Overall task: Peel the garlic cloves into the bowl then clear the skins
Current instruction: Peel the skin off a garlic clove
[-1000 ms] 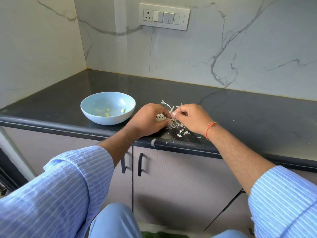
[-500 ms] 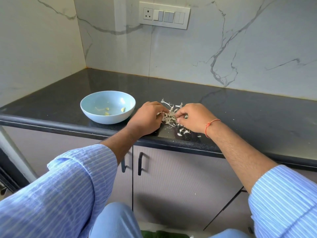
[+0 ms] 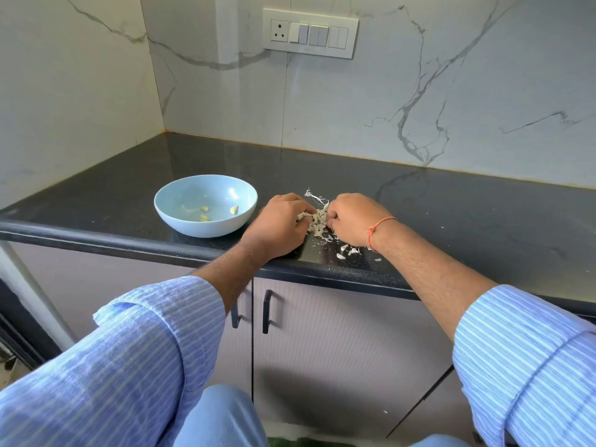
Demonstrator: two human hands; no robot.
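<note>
A pale blue bowl (image 3: 167,217) stands on the black counter (image 3: 451,214), left of my hands, with three peeled garlic cloves (image 3: 203,208) inside. A heap of white garlic skins (image 3: 317,221) lies near the counter's front edge. My left hand (image 3: 277,224) and my right hand (image 3: 351,221) rest on the counter on either side of the heap. Their curled fingers close on the skins from both sides, hiding part of the heap. A few loose skin flakes (image 3: 348,251) lie just below my right hand.
A marble wall with a switch panel (image 3: 309,32) rises behind the counter, and a side wall closes the left corner. Below the counter edge are cabinet doors with black handles (image 3: 266,311). A red thread circles my right wrist.
Both hands dropped from pinching a piece above the pile to the counter, and now squeeze the skins together between them. The bowl has not moved.
</note>
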